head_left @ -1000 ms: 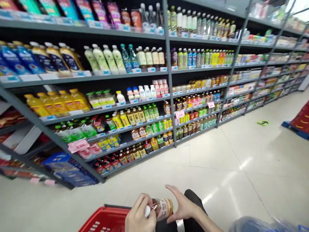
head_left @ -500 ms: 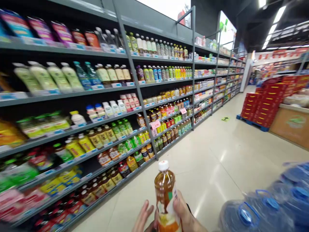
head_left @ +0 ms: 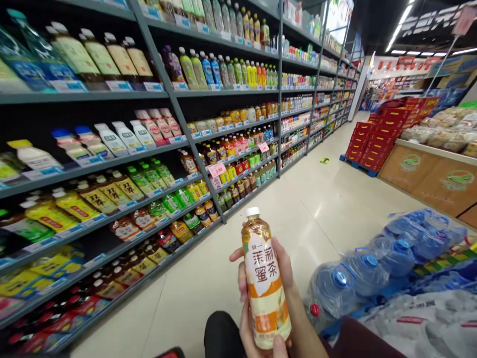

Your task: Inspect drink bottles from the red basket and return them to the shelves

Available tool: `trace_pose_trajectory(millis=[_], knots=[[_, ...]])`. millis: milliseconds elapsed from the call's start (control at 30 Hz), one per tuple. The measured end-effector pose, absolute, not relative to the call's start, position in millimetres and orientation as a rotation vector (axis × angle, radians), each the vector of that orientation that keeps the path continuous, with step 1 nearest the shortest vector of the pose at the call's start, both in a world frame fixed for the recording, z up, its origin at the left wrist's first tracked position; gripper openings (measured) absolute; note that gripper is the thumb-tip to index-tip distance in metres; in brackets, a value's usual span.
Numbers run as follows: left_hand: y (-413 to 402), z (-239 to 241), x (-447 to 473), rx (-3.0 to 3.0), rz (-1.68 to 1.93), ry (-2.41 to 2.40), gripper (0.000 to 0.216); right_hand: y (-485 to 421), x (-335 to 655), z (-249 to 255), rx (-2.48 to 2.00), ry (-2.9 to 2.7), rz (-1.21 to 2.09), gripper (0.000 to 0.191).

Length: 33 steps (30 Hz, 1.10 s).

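A plastic bottle of tea stands nearly upright in front of me, its printed label facing me. It has a white cap, amber liquid and orange and cream bands. My right hand grips it along the right side, and fingertips curl around from behind at the left. Low down, my left hand is closed around the lower left side and base. Parts of both hands are hidden behind the bottle.
Tall shelves of bottled drinks run along the left. Large blue-capped water jugs sit on the floor at right. Farther off are stacked red boxes and a wooden display bin of packaged goods. My knee shows below.
The bottle has turned so its label faces me, and it sits higher in view. My left hand, whose fingers were spread beside it, now holds its lower part. The view has shifted downward.
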State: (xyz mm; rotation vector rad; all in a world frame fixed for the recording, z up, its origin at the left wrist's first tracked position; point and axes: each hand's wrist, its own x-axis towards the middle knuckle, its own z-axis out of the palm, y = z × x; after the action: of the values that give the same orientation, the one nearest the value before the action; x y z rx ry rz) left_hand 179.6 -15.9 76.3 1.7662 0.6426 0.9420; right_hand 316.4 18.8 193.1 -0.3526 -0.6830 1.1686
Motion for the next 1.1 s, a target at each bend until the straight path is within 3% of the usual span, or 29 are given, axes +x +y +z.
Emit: trace_pose_trajectory(millis=[167,400,567,867,1100], knots=[[-39,98,181,1.576,0.917,0.736,0.077,27,320,173,-0.175,-0.499,1.168,0.071],[-36,97,170,1.464,0.913,0.805,0.081,31,314,179,-0.347,-0.491,1.203,0.059],[-19,99,155,1.560,0.970,0.817,0.069,39,305,173,-0.427,-0.370,1.196,0.050],[-4,94,159,1.814,1.124,0.903,0.074,51,306,166,-0.549,-0.172,1.168,0.069],[-5,91,158,1.762,1.113,0.894,0.074,51,305,167,-0.530,-0.200,1.178,0.065]])
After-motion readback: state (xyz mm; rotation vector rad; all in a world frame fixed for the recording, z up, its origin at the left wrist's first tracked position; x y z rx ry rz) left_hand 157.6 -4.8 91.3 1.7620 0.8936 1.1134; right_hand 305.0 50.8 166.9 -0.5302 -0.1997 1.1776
